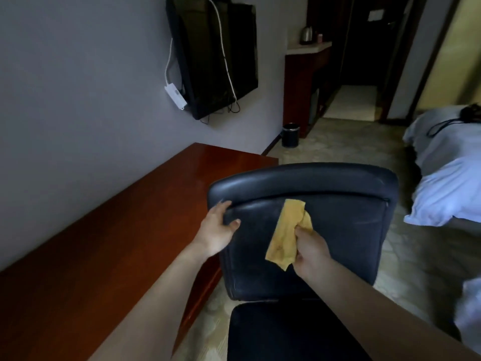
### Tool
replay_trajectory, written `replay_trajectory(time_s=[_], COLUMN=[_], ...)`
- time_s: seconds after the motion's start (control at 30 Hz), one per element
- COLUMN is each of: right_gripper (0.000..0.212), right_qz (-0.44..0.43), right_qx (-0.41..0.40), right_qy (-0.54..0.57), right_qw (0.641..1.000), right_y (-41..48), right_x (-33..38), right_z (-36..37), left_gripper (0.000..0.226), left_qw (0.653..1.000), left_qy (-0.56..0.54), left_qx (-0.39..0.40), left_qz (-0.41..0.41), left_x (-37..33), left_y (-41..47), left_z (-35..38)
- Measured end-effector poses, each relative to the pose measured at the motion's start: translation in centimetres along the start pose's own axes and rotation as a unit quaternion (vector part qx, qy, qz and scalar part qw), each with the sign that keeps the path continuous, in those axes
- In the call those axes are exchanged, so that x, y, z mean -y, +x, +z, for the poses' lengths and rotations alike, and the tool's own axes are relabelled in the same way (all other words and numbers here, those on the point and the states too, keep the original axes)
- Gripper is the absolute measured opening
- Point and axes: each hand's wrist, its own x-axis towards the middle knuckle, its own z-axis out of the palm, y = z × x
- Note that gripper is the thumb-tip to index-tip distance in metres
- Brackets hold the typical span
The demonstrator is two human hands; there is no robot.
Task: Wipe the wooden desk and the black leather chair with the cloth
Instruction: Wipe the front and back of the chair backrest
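The black leather chair [338, 230] stands in front of me, its backrest facing me and its seat low in the view. My left hand [217, 227] grips the backrest's left edge. My right hand [311, 250] holds a folded yellow cloth [285, 234] pressed flat against the middle of the backrest. The reddish wooden desk [104, 243] runs along the grey wall to the left of the chair, with nothing on its top.
A black television [216, 56] with white cables hangs on the wall above the desk. A small dark bin [291, 134] stands on the floor beyond. A bed with white sheets [447, 173] lies to the right. A cabinet with a kettle [305, 33] is farther back.
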Motion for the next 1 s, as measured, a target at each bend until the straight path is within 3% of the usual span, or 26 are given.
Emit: replay_trajectory(time_s=[0.13,0.23,0.47,0.57,0.73,0.9,1.0], right_gripper=[0.026,0.029,0.028,0.027,0.03,0.019,0.034], right_qz=[-0.075,-0.115,-0.164,-0.166,-0.14,-0.107,-0.102], right_qx=[-0.076,-0.122,-0.155,-0.167,-0.213,-0.181,-0.146], right_qy=[-0.039,-0.001,0.075,0.085,0.019,-0.031,-0.068], right_qw=[0.993,0.986,0.971,0.968,0.967,0.977,0.982], right_y=[4.0,6.6,8.1,7.7,7.2,6.7,6.8], right_x=[2.1,3.9,6.8,7.2,5.4,3.2,1.6], right_z=[-0.2,-0.9,-2.4,-3.9,-7.1,-9.9,-11.3], left_gripper=[0.06,0.059,0.052,0.052,0.053,0.061,0.067], left_qw=[0.995,0.989,0.973,0.972,0.978,0.972,0.96], left_qy=[0.09,0.142,0.221,0.213,0.2,0.223,0.264], left_qx=[0.001,0.026,-0.013,-0.038,-0.044,-0.071,-0.095], left_qz=[0.035,0.041,0.073,0.092,0.052,0.004,-0.029], left_x=[0.5,0.8,2.8,2.8,2.5,3.6,4.4], left_y=[7.0,11.0,13.4,13.0,11.3,8.6,5.4], left_z=[-0.1,1.1,2.2,1.8,1.7,-0.1,-0.9])
